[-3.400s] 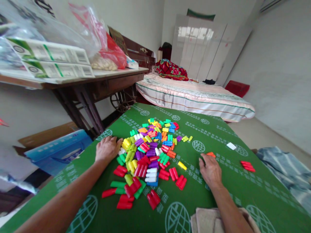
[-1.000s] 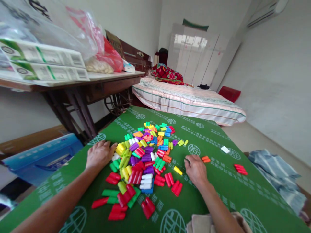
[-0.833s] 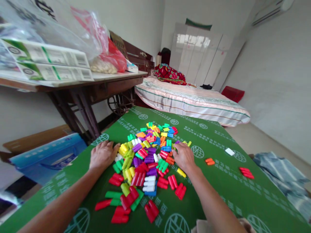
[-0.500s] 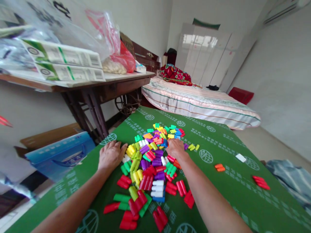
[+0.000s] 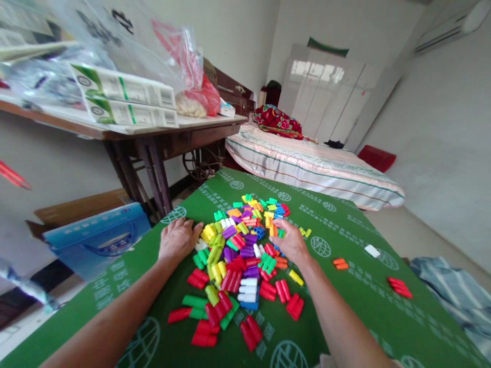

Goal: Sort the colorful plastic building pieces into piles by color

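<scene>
A spread pile of bullet-shaped plastic building pieces [image 5: 231, 280] in red, green, yellow, purple, white, orange and blue lies on the green table sheet [image 5: 333, 322]. Resting flat at the pile's left edge, my left hand [image 5: 178, 239] has its fingers loosely out, near some yellow pieces [image 5: 209, 231], and holds nothing. At the pile's right side, my right hand [image 5: 290, 242] has thumb and forefinger on either side of an orange piece [image 5: 273, 229]. Its other fingers are partly hidden. A single yellow piece [image 5: 296, 277] lies just below my right wrist.
Set apart on the right are orange [image 5: 340, 263], white [image 5: 372, 251] and red pieces [image 5: 399, 287]. To the left stands a sewing-machine table [image 5: 207, 125] with boxes and plastic bags. A bed [image 5: 314, 158] stands beyond the green sheet, and a blue box [image 5: 97, 235] sits at the left.
My right hand has shifted slightly right and its curled fingers have loosened, now around an orange piece. A yellow piece shows below the wrist. My left hand stays at the pile's edge.
</scene>
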A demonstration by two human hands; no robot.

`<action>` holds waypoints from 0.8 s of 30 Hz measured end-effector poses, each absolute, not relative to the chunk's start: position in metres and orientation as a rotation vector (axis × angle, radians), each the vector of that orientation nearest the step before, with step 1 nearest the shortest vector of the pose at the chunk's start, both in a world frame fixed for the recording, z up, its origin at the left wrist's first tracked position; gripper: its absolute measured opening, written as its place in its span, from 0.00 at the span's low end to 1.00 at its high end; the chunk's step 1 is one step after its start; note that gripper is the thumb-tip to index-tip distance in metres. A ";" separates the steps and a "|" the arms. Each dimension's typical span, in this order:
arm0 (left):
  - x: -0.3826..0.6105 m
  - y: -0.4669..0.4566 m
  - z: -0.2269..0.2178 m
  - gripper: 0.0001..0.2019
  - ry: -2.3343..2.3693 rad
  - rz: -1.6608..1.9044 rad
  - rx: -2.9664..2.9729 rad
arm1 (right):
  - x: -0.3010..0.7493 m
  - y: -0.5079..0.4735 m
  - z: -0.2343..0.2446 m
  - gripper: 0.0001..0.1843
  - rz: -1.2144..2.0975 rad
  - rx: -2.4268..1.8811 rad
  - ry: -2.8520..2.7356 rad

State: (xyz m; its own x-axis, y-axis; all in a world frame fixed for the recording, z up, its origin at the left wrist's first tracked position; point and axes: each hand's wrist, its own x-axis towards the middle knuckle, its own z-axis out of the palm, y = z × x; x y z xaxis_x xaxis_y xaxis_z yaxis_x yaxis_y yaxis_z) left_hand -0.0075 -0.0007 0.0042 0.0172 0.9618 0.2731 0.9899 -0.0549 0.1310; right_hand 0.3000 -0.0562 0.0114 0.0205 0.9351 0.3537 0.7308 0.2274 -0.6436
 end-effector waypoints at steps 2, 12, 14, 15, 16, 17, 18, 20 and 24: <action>-0.011 0.003 0.004 0.29 -2.114 -0.486 -2.182 | 0.299 -0.070 0.012 0.25 0.416 -1.437 -1.658; 0.034 -0.032 0.036 0.27 -2.062 -0.971 -2.446 | 0.292 -0.133 0.010 0.31 0.476 -1.378 -1.589; 0.065 -0.053 0.046 0.25 -1.952 -1.100 -2.691 | 0.286 -0.136 0.006 0.31 0.459 -1.374 -1.592; 0.081 -0.062 0.049 0.25 -1.861 -1.166 -2.833 | 0.283 -0.137 0.003 0.31 0.444 -1.366 -1.600; 0.095 -0.069 0.051 0.25 -1.799 -1.234 -2.934 | 0.280 -0.137 0.001 0.31 0.423 -1.355 -1.613; 0.107 -0.074 0.051 0.26 -1.763 -1.278 -3.025 | 0.277 -0.137 -0.001 0.31 0.398 -1.343 -1.630; 0.118 -0.077 0.051 0.25 -1.745 -1.319 -3.076 | 0.275 -0.137 -0.003 0.31 0.372 -1.334 -1.644; 0.132 -0.079 0.048 0.22 -1.742 -1.408 -3.099 | 0.273 -0.138 -0.005 0.31 0.337 -1.333 -1.665; 0.145 -0.076 0.038 0.12 -1.738 -1.569 -3.028 | 0.276 -0.142 -0.005 0.29 0.282 -1.367 -1.689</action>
